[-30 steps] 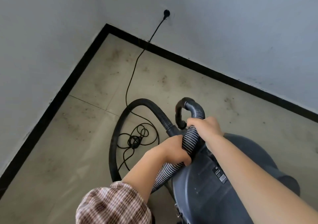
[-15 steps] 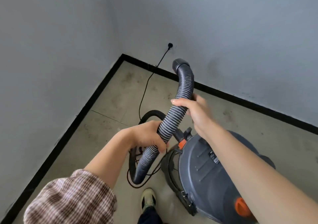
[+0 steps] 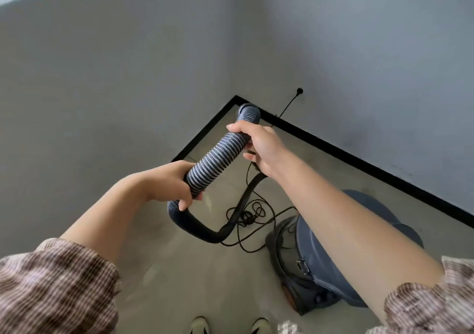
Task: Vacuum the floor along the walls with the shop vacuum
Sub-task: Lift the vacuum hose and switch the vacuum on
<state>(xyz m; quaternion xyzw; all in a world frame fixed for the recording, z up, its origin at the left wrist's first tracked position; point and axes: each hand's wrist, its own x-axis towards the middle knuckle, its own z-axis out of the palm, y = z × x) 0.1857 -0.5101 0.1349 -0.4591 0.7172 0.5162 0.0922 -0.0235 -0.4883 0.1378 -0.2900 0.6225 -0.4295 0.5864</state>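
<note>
While aloft, hose (image 3: 218,158) in both grips (image 3: 166,184).

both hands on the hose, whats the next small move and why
Probably tip the hose end down to the floor by the corner baseboard: the left hand and right hand grip the ribbed hose in the air, its open end held off the floor.

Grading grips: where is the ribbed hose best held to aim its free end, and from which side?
Likely the hose, on its straight ribbed stretch behind the end cuff, wrapped from the right as the right hand does; the left hand steadies it above the bend. Ribs give purchase.
</note>
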